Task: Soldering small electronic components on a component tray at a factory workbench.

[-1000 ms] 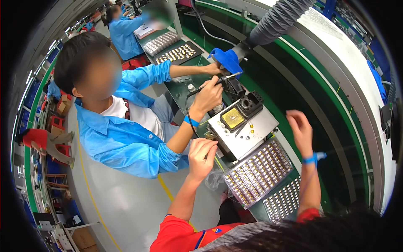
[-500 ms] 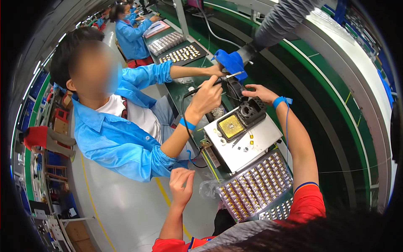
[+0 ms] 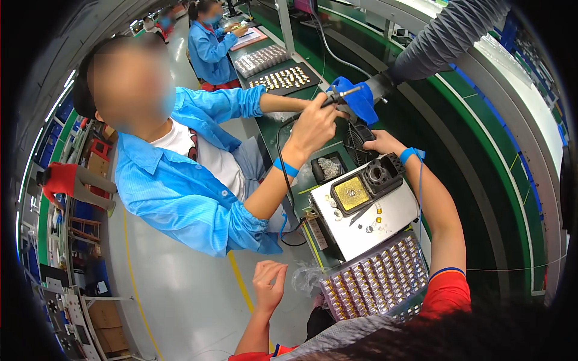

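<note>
Change in right hand: a second ago the right hand (image 3: 380, 143) hung in the air over the tray of parts; it has since reached forward and now sits at the far end of the soldering station (image 3: 368, 207), next to the small black fan (image 3: 360, 147).
Change in left hand: the left hand (image 3: 270, 284) has dropped lower and nearer the body, away from the bench edge.
Right fingers: curled down against the fan's side; whether they grip anything cannot be told. A blue wrist strap (image 3: 410, 154) circles the wrist.
Left fingers: loosely bent, half open, holding nothing, just beside a crumpled clear bag (image 3: 306, 278).
Tray: the tray of small parts (image 3: 376, 280) lies between the two arms, touching the near edge of the station.
Co-worker: a person in a blue coat (image 3: 180, 192) sits on the left and holds a soldering iron (image 3: 337, 97) raised near a blue cloth (image 3: 358, 99).
</note>
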{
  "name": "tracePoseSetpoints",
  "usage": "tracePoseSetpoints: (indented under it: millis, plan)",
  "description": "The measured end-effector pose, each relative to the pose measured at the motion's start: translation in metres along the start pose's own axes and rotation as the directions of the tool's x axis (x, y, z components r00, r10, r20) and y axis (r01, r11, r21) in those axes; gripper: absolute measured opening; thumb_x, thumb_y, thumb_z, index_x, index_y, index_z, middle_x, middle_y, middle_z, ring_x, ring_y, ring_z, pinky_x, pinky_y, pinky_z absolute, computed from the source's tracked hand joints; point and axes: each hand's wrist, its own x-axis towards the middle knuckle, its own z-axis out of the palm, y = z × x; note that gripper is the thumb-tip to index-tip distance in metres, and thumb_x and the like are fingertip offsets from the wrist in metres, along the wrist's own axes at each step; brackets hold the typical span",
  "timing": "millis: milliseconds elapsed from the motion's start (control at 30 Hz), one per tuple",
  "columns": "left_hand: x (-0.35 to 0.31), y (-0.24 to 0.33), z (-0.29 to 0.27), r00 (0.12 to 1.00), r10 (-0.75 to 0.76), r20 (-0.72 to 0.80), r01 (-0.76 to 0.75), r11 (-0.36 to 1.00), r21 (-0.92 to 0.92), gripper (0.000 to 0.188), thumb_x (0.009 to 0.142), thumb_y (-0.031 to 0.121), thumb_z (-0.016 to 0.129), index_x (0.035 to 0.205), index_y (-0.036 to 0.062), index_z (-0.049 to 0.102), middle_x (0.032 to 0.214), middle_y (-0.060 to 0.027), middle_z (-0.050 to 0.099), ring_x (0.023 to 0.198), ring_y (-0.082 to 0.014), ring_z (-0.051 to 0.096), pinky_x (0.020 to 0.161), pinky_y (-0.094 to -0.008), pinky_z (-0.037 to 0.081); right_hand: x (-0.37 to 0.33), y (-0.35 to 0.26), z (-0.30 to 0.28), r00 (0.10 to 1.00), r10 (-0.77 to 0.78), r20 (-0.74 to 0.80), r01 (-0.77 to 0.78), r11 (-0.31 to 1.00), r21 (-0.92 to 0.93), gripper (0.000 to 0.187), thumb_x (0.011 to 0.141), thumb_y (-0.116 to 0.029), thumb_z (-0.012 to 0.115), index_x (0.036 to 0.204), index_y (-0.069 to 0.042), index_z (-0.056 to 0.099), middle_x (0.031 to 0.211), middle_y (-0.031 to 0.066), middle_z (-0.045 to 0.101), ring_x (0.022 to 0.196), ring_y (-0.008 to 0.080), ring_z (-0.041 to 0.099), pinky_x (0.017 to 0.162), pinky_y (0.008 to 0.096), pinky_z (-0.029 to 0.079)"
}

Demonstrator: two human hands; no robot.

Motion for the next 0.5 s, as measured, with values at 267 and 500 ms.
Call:
tracePoseSetpoints:
  millis: [267, 500]
  plan:
    - [-0.004, 0.001, 0.003, 0.999, -0.028, 0.018, 0.029, 0.999, -0.020, 0.006, 0.073, -0.003, 0.066, 0.078, 0.0004, 0.069, 0.077, -0.0087, 0.066, 0.079, -0.0240, 0.058, 0.071, -0.0319, 0.046, -0.009, 0.012, -0.034, 0.979, -0.190, 0.068, 0.181, 0.976, 0.119, 0.045, 0.068, -0.005, 0.062, 0.111, 0.009, 0.055, 0.091, 0.0114, 0.063, 0.082, 0.0173, 0.059, 0.078, 0.0292, 0.047]
    - [-0.006, 0.004, 0.010, 1.000, -0.027, 0.011, 0.028, 0.996, -0.082, 0.004, 0.074, -0.001, 0.066, 0.078, -0.0005, 0.068, 0.077, -0.0094, 0.066, 0.080, -0.0234, 0.058, 0.073, -0.0325, 0.046, -0.067, 0.022, -0.065, 0.992, -0.127, 0.003, 0.127, 0.986, -0.110, 0.050, 0.068, -0.012, 0.061, 0.114, 0.007, 0.053, 0.094, 0.0123, 0.062, 0.085, 0.0182, 0.057, 0.079, 0.0287, 0.046]
